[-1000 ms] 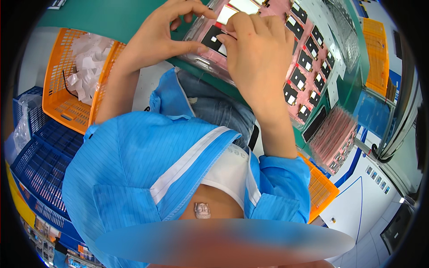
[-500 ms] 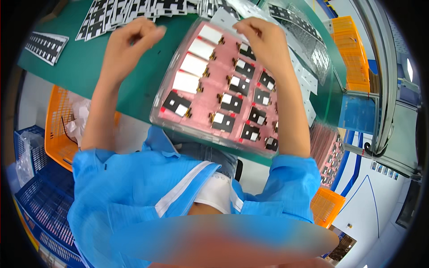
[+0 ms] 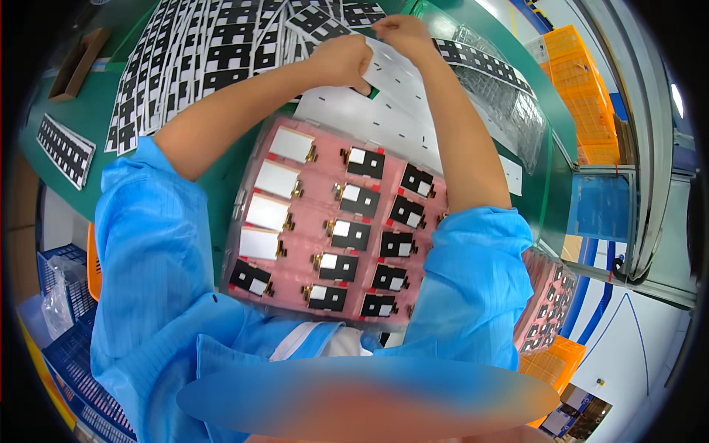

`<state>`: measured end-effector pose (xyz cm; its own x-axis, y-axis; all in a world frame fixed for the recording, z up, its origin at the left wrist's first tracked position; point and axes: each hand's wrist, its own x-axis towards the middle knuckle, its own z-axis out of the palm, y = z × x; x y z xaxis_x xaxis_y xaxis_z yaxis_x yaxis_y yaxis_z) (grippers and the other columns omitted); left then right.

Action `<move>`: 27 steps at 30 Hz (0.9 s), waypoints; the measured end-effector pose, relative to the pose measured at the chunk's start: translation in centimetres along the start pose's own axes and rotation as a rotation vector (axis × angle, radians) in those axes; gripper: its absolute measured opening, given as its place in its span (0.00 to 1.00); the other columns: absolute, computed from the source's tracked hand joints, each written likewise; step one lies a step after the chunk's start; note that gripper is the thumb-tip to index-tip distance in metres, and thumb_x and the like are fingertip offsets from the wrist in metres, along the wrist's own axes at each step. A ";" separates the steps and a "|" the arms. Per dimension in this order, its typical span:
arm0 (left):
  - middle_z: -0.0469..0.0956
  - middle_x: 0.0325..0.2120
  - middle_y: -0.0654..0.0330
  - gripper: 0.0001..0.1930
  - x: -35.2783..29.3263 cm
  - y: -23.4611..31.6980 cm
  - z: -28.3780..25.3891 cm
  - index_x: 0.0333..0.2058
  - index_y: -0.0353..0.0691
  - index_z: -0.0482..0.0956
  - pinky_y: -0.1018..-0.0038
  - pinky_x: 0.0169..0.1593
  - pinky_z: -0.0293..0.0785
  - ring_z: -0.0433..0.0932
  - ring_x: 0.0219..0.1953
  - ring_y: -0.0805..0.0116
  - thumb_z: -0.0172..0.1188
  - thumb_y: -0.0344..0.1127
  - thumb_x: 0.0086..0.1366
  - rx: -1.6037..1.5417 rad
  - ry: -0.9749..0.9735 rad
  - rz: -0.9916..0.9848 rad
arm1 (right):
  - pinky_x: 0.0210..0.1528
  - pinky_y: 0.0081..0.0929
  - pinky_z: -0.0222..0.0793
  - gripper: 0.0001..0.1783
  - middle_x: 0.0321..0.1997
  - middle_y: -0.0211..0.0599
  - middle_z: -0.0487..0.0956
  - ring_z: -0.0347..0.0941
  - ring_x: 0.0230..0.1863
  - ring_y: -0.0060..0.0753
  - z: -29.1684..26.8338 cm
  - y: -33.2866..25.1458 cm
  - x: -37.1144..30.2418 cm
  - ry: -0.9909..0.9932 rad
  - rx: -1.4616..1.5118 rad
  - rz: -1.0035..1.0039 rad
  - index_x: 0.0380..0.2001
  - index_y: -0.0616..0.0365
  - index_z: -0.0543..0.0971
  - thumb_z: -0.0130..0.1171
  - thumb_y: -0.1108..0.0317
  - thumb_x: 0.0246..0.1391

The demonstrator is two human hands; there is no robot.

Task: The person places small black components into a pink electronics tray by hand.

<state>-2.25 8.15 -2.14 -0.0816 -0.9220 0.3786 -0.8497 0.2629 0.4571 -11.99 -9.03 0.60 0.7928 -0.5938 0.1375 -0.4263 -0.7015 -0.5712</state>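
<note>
Far left, on the green tabletop (image 3: 81,112): one short black-and-white strip (image 3: 66,150) is lying apart, and a brown box (image 3: 66,94) is standing near it. Next: overlapping patterned sheets (image 3: 229,55) are covering the far side. Centre: one clear tray with pink lining (image 3: 306,215) is resting nearest the person's body. In its left column, four white-faced pieces (image 3: 267,213) are showing blank and a fifth, black-faced piece (image 3: 249,276) is showing a white square; the two columns alongside are all showing black-and-white faces, so the four are standing out as the unlike ones. The forearm and sleeve are hiding the rest. Beyond the tray: the left hand (image 3: 343,63) is curling its fingers over a slotted white sheet (image 3: 402,111), the right hand (image 3: 402,35) is bringing its fingertips close together at the far end; whether either is gripping cannot be told. Right: clear plastic packaging (image 3: 495,96) is lying crumpled.
</note>
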 end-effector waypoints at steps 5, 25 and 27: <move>0.79 0.33 0.57 0.10 1.6 -2.0 -2.3 0.26 0.40 0.85 0.63 0.42 0.78 0.81 0.38 0.56 0.73 0.40 0.55 0.102 -0.099 -0.260 | 0.47 0.33 0.79 0.11 0.39 0.31 0.88 0.84 0.41 0.38 1.9 0.0 1.0 -0.082 0.070 0.053 0.39 0.39 0.90 0.66 0.59 0.52; 0.86 0.42 0.53 0.29 3.5 -10.8 -3.4 0.45 0.47 0.88 0.61 0.52 0.79 0.83 0.47 0.51 0.83 0.48 0.42 0.271 -0.098 -0.167 | 0.49 0.37 0.79 0.14 0.43 0.38 0.87 0.84 0.45 0.43 6.2 -0.8 1.5 -0.012 0.013 0.202 0.40 0.39 0.91 0.73 0.55 0.49; 0.86 0.43 0.53 0.29 3.3 -10.6 -3.9 0.46 0.47 0.88 0.61 0.53 0.79 0.83 0.49 0.51 0.83 0.48 0.43 0.230 0.029 0.024 | 0.50 0.37 0.79 0.14 0.43 0.38 0.88 0.84 0.45 0.43 6.4 -1.6 1.6 -0.038 0.060 0.259 0.40 0.40 0.91 0.73 0.55 0.49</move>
<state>8.54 3.47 -2.57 -0.0908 -0.9067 0.4118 -0.9443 0.2098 0.2537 -7.23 -6.40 -3.46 0.6769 -0.7345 -0.0489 -0.5915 -0.5031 -0.6302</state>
